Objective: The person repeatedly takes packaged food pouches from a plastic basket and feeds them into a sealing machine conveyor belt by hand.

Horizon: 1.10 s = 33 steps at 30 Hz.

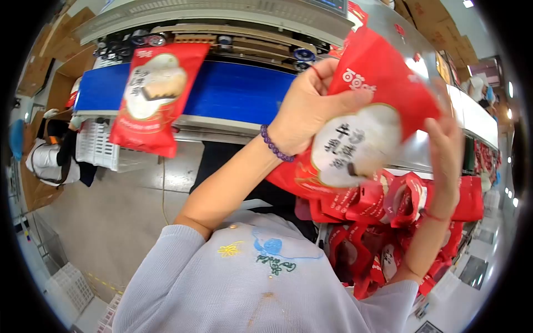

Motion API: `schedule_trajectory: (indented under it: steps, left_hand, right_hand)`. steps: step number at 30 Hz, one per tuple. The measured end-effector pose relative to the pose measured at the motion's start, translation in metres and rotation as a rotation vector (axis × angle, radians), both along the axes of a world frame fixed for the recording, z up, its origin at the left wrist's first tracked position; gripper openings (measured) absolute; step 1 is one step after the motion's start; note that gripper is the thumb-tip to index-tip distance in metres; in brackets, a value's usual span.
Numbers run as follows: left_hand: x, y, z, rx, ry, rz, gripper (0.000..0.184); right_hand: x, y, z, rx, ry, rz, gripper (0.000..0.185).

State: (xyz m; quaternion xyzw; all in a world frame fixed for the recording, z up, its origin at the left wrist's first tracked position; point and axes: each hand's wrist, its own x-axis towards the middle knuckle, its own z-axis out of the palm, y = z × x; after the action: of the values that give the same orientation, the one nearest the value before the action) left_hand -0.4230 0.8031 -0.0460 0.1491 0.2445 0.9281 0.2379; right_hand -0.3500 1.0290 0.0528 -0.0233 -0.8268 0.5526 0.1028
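Red, glossy and tilted, the held bag (366, 136) is up above the right end of the blue belt (239, 91), the left hand (305, 108) pinching its edge, thumb across the front. The right hand (446, 147) is a blur at the far edge; whether it grips, I can't tell. Dark Chinese characters fill the pale panel, 牛乳 seemingly among them, under a white logo too unclear to read. A matching labelled bag (150, 100) lies leftward on the belt; more red bags (383, 250) crowd below the right hand.
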Motion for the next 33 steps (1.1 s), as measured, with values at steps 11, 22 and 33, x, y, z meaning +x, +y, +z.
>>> schedule_trajectory:
  steps: [11,22,33]
  left_hand:
    - [-0.057,0.001,-0.061,-0.357,-0.056,0.194,0.015]
    - [-0.086,0.029,-0.111,-0.879,-0.089,0.202,0.018]
    - [-0.085,-0.069,-0.108,-1.538,0.343,0.513,0.04]
  right_hand:
    - [-0.041,0.013,-0.134,-0.54,-0.362,-0.14,0.024]
    - [-0.058,0.046,-0.163,-0.121,-0.185,-0.481,0.022]
    - [-0.027,0.04,-0.135,0.562,-0.066,0.026,0.038]
